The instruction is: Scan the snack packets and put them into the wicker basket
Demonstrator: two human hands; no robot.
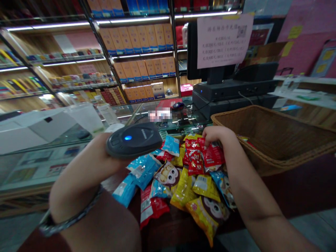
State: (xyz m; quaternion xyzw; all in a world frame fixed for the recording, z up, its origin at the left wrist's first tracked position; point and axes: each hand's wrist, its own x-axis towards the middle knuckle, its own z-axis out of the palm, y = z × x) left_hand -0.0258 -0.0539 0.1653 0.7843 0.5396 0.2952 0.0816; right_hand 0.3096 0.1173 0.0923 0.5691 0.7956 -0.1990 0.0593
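Observation:
My left hand [113, 164] is wrapped round a black barcode scanner [136, 140] with a blue light on top; the scanner hides most of its fingers. The scanner is held above the left side of a pile of small snack packets. My right hand [217, 133] reaches to the back of the pile, its fingers bent and closed on a red snack packet [213, 154]. Beside it lies another red packet [194, 157]. Blue packets [145, 169], yellow packets [183, 190] and a packet with a monkey face [169, 175] lie heaped in front of me.
A wicker basket [294, 161] stands at the right. Behind the pile are a computer mouse [178, 105] and a monitor [193, 52] with a paper notice [223, 42]. A white box [60, 127] and a clear plastic container [85, 117] stand on the left. Stocked shelves [143, 52] line the back.

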